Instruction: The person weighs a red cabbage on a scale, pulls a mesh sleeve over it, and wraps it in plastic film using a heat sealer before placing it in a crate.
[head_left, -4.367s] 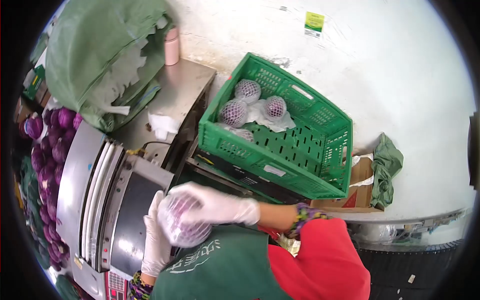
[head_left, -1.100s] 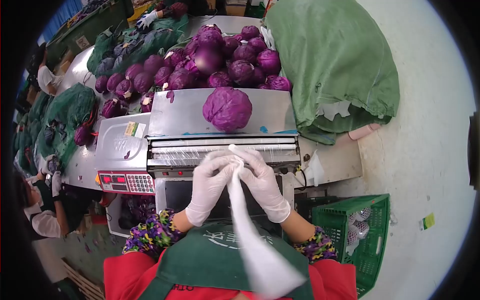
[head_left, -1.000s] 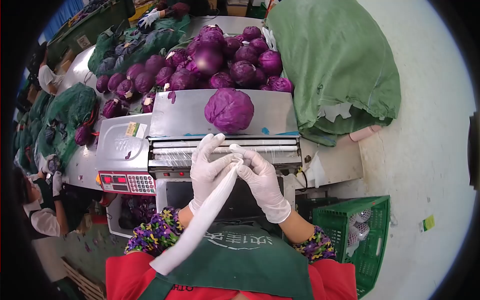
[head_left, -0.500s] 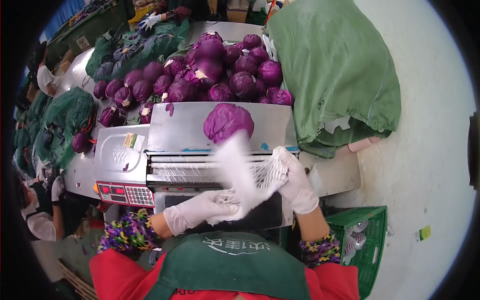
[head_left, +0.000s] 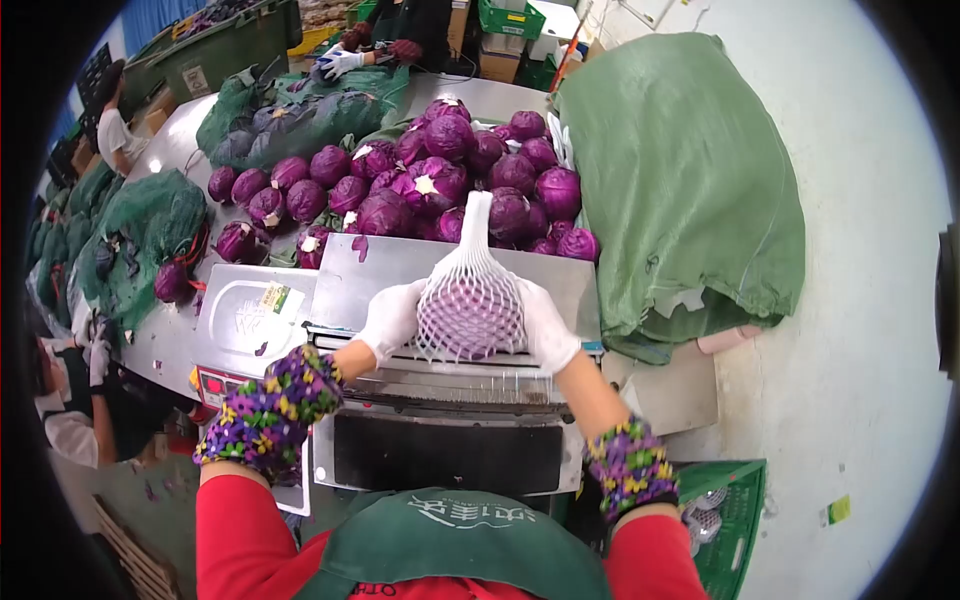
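A white foam net sleeve (head_left: pixel 478 265) is stretched over a red cabbage (head_left: pixel 462 325) above the metal wrapping machine. Its narrow end stands up at the top, and purple shows through the mesh. Gloved in white, my left hand (head_left: pixel 393 318) grips the net and cabbage from the left side. On the opposite side my right hand (head_left: pixel 546 322) clasps them too, its fingertips partly hidden behind the net. Below the hands lies the machine's black plate (head_left: pixel 447 452), and behind them its sloping steel top (head_left: pixel 350 280).
Many red cabbages (head_left: pixel 385 212) are heaped behind the machine. A scale (head_left: pixel 240 318) adjoins it on the left. A large green sack (head_left: pixel 690 180) stands right; a green crate (head_left: pixel 735 525) with netted cabbages sits lower right. Co-workers stand at the left (head_left: pixel 75 400) and back (head_left: pixel 410 30).
The net sleeve, earlier loose between my hands, is now over the cabbage that lay on the steel top. Both hands have moved forward to the cabbage's sides.
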